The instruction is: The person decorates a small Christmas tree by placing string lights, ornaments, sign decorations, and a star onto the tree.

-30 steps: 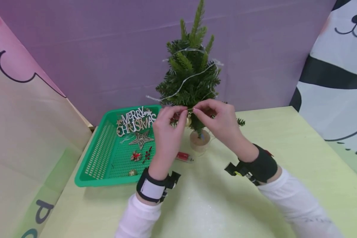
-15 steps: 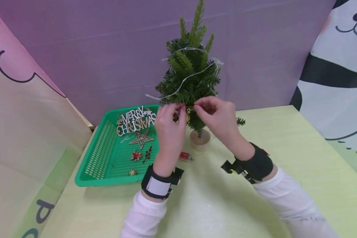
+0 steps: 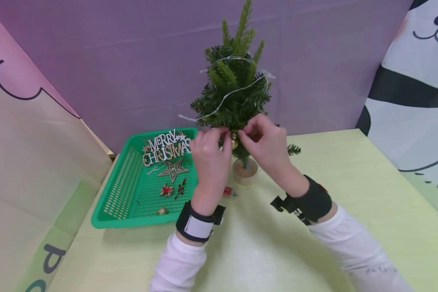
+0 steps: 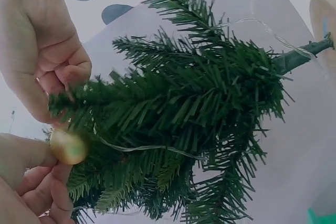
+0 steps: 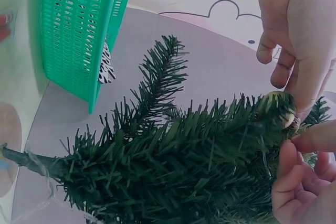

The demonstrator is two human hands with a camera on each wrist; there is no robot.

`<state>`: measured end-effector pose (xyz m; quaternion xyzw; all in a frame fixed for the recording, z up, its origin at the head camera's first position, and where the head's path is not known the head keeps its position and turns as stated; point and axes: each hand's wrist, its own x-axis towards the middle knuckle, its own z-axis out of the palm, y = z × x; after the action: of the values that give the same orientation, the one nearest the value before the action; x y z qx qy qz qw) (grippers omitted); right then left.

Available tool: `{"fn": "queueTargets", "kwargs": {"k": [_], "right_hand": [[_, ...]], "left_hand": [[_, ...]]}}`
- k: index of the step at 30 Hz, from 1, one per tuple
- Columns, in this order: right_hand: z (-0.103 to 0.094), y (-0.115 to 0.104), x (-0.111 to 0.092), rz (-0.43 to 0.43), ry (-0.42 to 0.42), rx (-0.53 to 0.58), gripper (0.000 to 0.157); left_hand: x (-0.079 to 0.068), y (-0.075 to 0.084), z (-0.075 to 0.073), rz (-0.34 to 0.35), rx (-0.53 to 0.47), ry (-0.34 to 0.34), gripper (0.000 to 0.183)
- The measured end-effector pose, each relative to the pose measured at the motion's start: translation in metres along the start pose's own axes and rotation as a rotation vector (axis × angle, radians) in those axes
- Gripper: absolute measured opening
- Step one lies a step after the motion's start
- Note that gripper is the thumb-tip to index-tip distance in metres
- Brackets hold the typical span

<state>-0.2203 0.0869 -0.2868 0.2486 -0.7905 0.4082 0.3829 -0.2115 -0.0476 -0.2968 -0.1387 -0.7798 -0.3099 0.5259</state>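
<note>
A small artificial Christmas tree (image 3: 233, 95) stands upright on a round wooden base (image 3: 245, 172). Against its lower front branches hangs a gold bauble (image 4: 69, 148), with both hands around its top. My left hand (image 3: 212, 158) pinches the bauble's thin string from the left, thumb against fingers. From the right, my right hand (image 3: 269, 148) pinches the same string, its fingertips close to a branch tip. Needles cover part of the bauble in the right wrist view, and the string itself is mostly hidden by the fingers.
Left of the tree sits a green basket (image 3: 113, 194) holding a Merry Christmas sign (image 3: 166, 148), a glitter star (image 3: 173, 170), red berries (image 3: 180, 189) and small ornaments. A clear-and-red battery case (image 3: 230, 192) lies before the base. A wire light string (image 3: 226, 98) winds round the tree.
Both hands have shifted slightly; the left moved a little right. The string was stretched between the fingertips earlier; now the bauble's top shows between them, against the branches.
</note>
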Motion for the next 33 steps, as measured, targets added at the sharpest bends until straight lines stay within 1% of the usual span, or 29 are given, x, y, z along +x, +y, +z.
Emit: {"fn": "queueTargets", "kwargs": {"k": [2, 6, 15, 21, 25, 33], "right_hand": [[0.000, 0.001, 0.000, -0.001, -0.015, 0.000, 0.012], [0.001, 0.002, -0.002, -0.010, -0.036, 0.012, 0.011], [0.005, 0.002, -0.006, -0.057, -0.092, 0.095, 0.009], [0.011, 0.002, -0.009, -0.042, -0.127, 0.088, 0.009], [0.014, 0.002, -0.010, -0.041, -0.133, 0.078, 0.009], [0.014, 0.002, -0.010, -0.084, -0.121, 0.082, 0.006]], "left_hand": [[-0.001, -0.001, 0.000, 0.013, 0.015, -0.015, 0.005], [-0.004, -0.002, -0.001, 0.026, 0.010, -0.038, 0.006], [-0.008, -0.007, -0.009, 0.013, 0.002, -0.052, 0.009], [-0.009, -0.014, -0.012, -0.005, 0.005, -0.083, 0.009], [-0.010, -0.016, -0.013, -0.018, -0.003, -0.104, 0.010], [-0.009, -0.018, -0.020, -0.022, -0.005, -0.108, 0.012]]}}
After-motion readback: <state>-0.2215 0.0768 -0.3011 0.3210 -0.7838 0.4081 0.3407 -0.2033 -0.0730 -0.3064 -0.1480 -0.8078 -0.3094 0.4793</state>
